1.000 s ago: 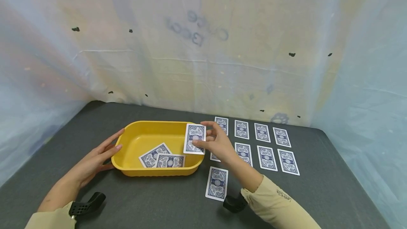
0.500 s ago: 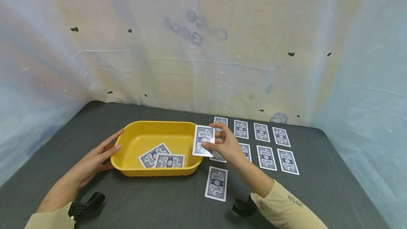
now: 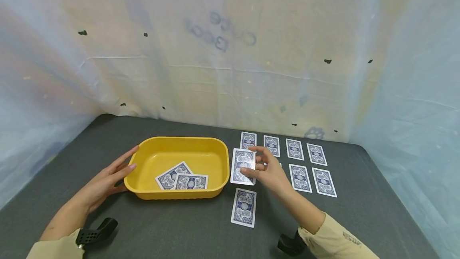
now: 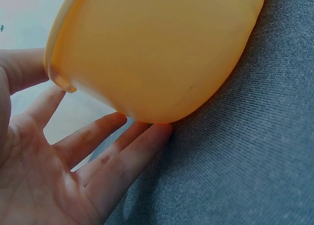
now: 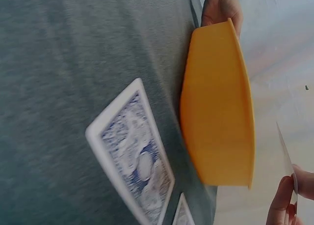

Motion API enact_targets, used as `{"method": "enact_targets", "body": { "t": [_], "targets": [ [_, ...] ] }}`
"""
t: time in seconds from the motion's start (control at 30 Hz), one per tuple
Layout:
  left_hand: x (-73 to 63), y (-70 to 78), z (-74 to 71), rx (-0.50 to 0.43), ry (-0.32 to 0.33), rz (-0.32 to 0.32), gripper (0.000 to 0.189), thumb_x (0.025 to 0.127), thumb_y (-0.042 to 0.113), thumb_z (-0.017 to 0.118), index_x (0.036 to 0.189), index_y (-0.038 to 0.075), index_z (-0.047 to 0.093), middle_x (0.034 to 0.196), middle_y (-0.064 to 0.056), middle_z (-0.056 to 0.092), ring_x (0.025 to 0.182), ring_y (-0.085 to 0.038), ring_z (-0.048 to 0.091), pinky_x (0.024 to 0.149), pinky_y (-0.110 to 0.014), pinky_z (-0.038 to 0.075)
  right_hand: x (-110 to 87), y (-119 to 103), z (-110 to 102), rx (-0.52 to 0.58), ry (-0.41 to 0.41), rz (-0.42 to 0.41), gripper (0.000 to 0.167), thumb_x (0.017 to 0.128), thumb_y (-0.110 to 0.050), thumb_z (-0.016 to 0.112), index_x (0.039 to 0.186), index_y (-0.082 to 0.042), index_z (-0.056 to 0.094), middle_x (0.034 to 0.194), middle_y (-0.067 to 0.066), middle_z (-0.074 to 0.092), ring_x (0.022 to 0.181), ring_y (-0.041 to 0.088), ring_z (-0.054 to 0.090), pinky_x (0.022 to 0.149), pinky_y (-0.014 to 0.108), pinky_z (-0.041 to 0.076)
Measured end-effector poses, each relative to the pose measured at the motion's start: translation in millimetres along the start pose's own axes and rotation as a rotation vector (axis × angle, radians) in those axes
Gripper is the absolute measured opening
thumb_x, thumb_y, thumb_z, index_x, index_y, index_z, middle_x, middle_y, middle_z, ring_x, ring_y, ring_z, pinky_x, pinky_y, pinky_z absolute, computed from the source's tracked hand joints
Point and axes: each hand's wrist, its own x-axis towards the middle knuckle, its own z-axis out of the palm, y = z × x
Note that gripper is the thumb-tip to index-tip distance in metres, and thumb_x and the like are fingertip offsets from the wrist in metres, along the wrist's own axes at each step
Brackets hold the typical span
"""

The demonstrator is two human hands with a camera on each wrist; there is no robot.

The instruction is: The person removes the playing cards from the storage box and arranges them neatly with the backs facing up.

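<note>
In the head view my right hand pinches a blue-backed playing card between thumb and fingers, just right of a yellow tub. The right wrist view has this card nearly edge-on, raised above the table. My left hand holds the tub's left end. Up close, its thumb reaches over the rim while the other fingers touch the outer wall. Inside the tub lie two overlapping cards, one slanted and one lengthwise, both backs up.
Face-down cards lie in rows at the right, including the far-row cards and the second-row cards; my right hand covers part of that row. A single card lies in front. Dark cloth covers the table; pale sheeting stands behind.
My right hand has carried the card rightward and slightly nearer, from over the tub's right end to beside it. The left hand and tub keep their places.
</note>
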Motion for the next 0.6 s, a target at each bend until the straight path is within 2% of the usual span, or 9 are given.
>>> {"method": "enact_targets", "body": {
  "t": [0.37,0.6],
  "targets": [
    [-0.2,-0.1,-0.5,0.0,-0.002,0.002,0.066,0.103,0.041,0.039,0.153,0.038,-0.004,0.16,-0.02,-0.01,0.14,-0.048,0.015,0.095,-0.066,0.041,-13.0,12,-16,-0.029,0.025,0.04,0.064,0.077,-0.004,0.078,0.133,-0.006,0.048,0.091,0.005,0.045,0.06,0.006,0.041,0.053,0.02,0.038],
    [0.1,0.3,-0.1,0.003,0.0,0.003,0.066,0.103,0.041,0.039,0.153,0.037,-0.005,0.159,-0.02,-0.011,0.14,-0.049,0.013,0.094,-0.066,0.041,-20.0,24,-24,-0.041,0.031,0.06,0.064,0.076,-0.004,0.078,0.132,-0.006,0.047,0.09,0.005,0.043,0.06,0.006,0.038,0.053,0.02,0.037]
  ]
}}
